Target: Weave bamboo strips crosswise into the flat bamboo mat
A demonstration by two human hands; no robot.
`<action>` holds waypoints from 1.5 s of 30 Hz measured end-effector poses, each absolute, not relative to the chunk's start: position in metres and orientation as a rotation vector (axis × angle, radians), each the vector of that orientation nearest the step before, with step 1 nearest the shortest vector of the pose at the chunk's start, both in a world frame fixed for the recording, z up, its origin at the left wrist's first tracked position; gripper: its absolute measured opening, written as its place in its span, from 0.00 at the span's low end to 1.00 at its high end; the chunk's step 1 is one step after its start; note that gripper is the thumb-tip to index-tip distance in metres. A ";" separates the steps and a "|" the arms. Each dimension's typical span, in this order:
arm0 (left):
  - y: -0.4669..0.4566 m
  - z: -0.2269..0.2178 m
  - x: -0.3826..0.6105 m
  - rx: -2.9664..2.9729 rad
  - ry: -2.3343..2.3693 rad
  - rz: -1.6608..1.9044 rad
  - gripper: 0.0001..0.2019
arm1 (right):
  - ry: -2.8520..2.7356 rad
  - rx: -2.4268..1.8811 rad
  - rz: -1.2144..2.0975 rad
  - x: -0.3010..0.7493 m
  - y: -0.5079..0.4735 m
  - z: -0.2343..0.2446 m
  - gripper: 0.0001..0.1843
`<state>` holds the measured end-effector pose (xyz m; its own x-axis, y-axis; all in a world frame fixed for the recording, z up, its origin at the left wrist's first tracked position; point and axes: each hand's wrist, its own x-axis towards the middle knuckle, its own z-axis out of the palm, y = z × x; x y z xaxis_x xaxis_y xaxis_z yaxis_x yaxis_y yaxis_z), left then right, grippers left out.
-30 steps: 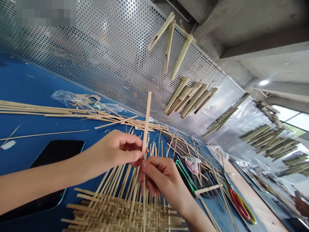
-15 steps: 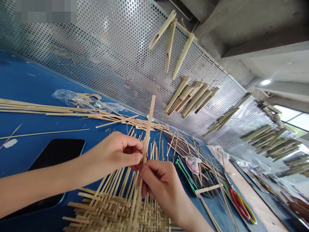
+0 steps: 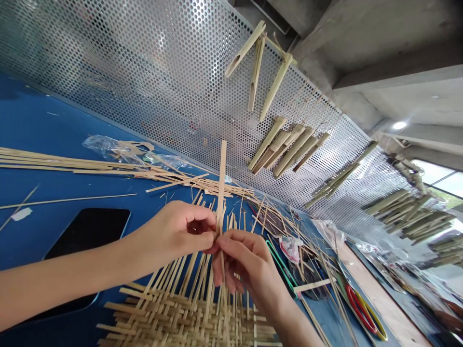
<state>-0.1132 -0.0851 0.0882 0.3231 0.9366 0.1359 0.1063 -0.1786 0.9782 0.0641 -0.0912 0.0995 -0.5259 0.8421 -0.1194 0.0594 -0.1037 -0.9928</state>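
Observation:
A flat, pale bamboo strip (image 3: 222, 178) stands nearly upright before me, pinched between the fingers of both hands. My left hand (image 3: 193, 226) is closed on it from the left side. Just below, my right hand (image 3: 240, 262) grips the same strip between thumb and forefinger, its other fingers loosely curled. The two hands touch or nearly touch. Beneath them lies a woven bamboo mat (image 3: 170, 318), with many loose strip ends fanning out from its far edge behind my hands. The lower end of the held strip runs down in front of the weave.
A black phone (image 3: 90, 229) lies left of the mat on the blue table (image 3: 32, 120). Long bamboo strips (image 3: 97, 171) cross the back. Right are a green-handled tool (image 3: 282, 270), red-and-yellow scissors (image 3: 365, 311) and plastic bags. A perforated metal panel (image 3: 152, 62) with hanging bamboo pieces stands behind.
The held strip has tipped leftward to a more upright angle. My right hand has risen slightly, and its lower fingers have opened a little. Both hands keep hold of the strip.

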 end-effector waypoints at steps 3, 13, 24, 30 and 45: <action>-0.089 0.093 -0.112 1.481 0.892 1.004 0.09 | -1.605 -0.978 1.686 0.064 -0.089 0.099 0.21; -0.090 0.097 -0.112 1.293 0.856 1.107 0.07 | -1.619 -1.028 1.605 0.061 -0.095 0.096 0.22; -0.086 0.086 -0.109 1.333 0.818 1.092 0.05 | -1.434 -0.932 1.708 0.062 -0.100 0.098 0.16; -0.086 0.085 -0.108 1.283 0.757 1.104 0.06 | -1.431 -0.953 1.804 0.062 -0.094 0.094 0.20; -0.086 0.086 -0.109 1.316 0.876 1.107 0.07 | -1.418 -0.978 1.621 0.060 -0.103 0.092 0.17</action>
